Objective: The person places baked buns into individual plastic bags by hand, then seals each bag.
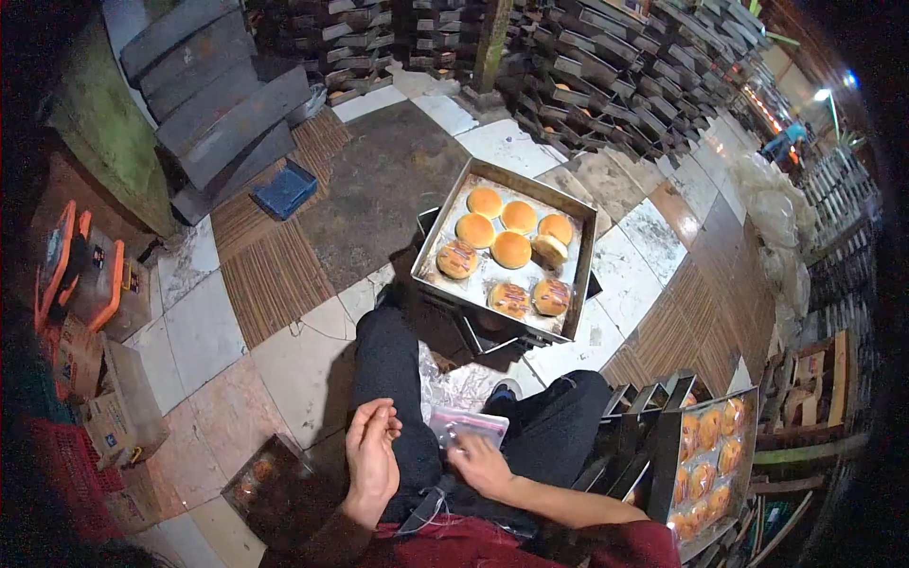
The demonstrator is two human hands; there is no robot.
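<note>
My left hand (374, 459) is raised above my left thigh, fingers curled in toward the thumb, with nothing visible in them. Over my lap, my right hand (481, 466) has its blurred fingertips bent onto a clear plastic bag (485, 423) with a pinkish edge, which seems to lie in a flat stack. Ahead of my knees stands a square metal tray (453, 204) holding several round buns (511, 250). Some buns are plain golden, a few carry dark and pink stripes, and one (549, 249) is tipped on its side.
At my right is a tray (748, 445) of wrapped buns (701, 481). Another dark tray (270, 483) lies on the floor at left. A blue basket (284, 189), cardboard boxes (112, 431) and an orange-handled crate (115, 284) stand left. Stacked trays (615, 85) line the back; a person (791, 137) is far off.
</note>
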